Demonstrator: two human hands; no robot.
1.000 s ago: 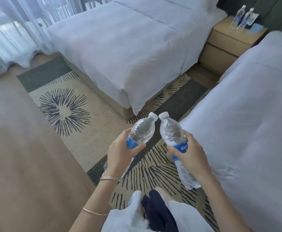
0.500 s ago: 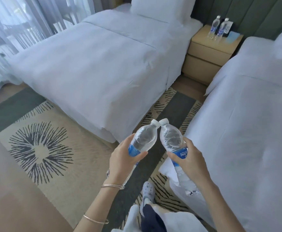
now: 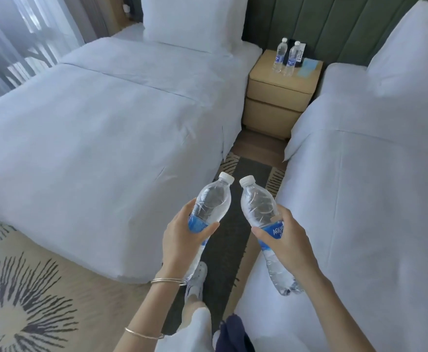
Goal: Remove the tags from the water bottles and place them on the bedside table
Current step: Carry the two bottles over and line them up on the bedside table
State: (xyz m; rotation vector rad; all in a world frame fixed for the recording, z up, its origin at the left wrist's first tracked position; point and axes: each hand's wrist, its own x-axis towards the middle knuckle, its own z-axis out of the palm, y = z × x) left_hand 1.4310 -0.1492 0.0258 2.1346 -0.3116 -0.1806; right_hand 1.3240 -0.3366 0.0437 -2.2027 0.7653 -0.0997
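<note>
I carry two clear water bottles with white caps and blue labels. My left hand [image 3: 182, 237] grips the left bottle [image 3: 212, 199] around its label. My right hand [image 3: 286, 242] grips the right bottle [image 3: 258, 204] the same way, its base hanging below my wrist. Both caps tilt toward each other with a small gap between them. The tan bedside table [image 3: 279, 82] stands ahead between the beds, under a green headboard. Two more bottles [image 3: 285, 55] stand upright on its top. No tags are discernible on any bottle.
A white bed [image 3: 106, 138] lies to the left and another white bed [image 3: 365, 189] to the right. A narrow aisle of dark patterned rug [image 3: 248, 179] runs between them toward the table. A remote and a blue card [image 3: 308, 66] lie on the tabletop.
The view has moved forward into the aisle between the beds, so the bedside table appears closer and more centred. Both hands keep their bottles; the caps have drawn slightly apart.
</note>
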